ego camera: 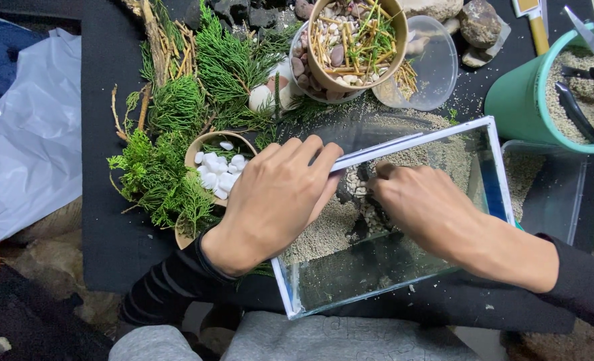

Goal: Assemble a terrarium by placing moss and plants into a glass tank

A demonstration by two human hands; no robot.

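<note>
Gripping the near-left rim of the small glass tank [494, 167], the left hand [270, 200] lies with its fingers curled over the white-edged top, steadying the box where it sits tilted on the black mat [110, 227]. Reaching down inside, the right hand [431, 210] has its fingertips bunched among the small pale pebbles [357, 184] and dark stones set in the sand bed [324, 230]; whether it pinches a stone or only presses on one cannot be told, as the fingertips are hidden. To do this placing well, I judge the left hand should keep the tank from sliding while the right works with light, short nudges, so the sand slope is not flattened and grains are not smeared up the glass. Setting each pebble against its neighbour, rather than dropping it, would keep the line tidy. Just left of the tank stands a paper cup of white pebbles [218, 170], ringed by green conifer sprigs [170, 160] and dry twigs. Beyond the tank is a paper bowl of mixed pebbles and straw-coloured sticks [354, 40] with a clear plastic lid [434, 67] beside it, and to the right a green bucket of sand [521, 100] holding scissors [588, 40]. Sand is already scattered on the mat near the tank's far side.
</note>
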